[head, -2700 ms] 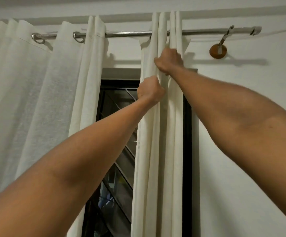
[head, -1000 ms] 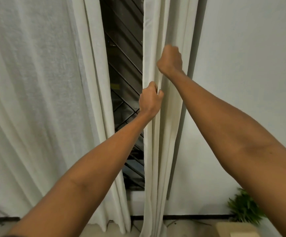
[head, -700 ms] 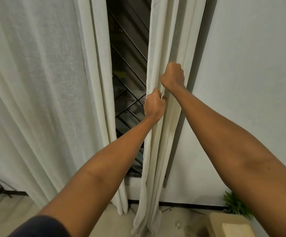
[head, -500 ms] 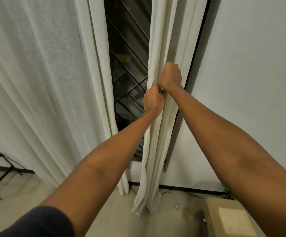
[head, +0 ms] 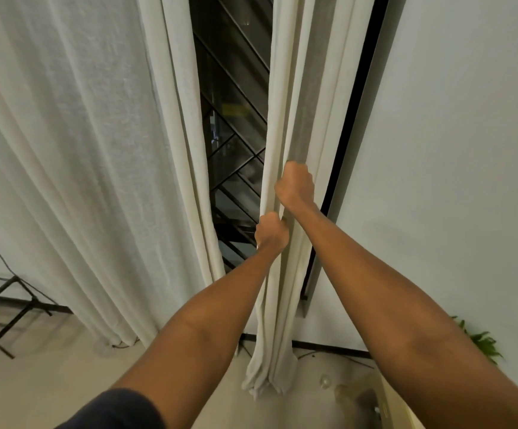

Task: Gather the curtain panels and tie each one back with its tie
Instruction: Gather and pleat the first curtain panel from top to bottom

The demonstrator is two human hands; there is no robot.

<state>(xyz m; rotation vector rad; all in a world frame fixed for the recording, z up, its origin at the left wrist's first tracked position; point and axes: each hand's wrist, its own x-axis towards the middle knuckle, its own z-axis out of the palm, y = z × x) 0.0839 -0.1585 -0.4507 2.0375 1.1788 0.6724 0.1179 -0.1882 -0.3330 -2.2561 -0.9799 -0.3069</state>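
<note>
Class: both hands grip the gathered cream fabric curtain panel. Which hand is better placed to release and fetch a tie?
Probably the left hand: it grips only the left edge, lower down, while the right hand holds the bulk of the gathered cream fabric curtain panel above.

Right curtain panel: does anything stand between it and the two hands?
Nothing visible does. The left hand and the right hand both grip the gathered right curtain panel directly, the right hand just above the left.
</note>
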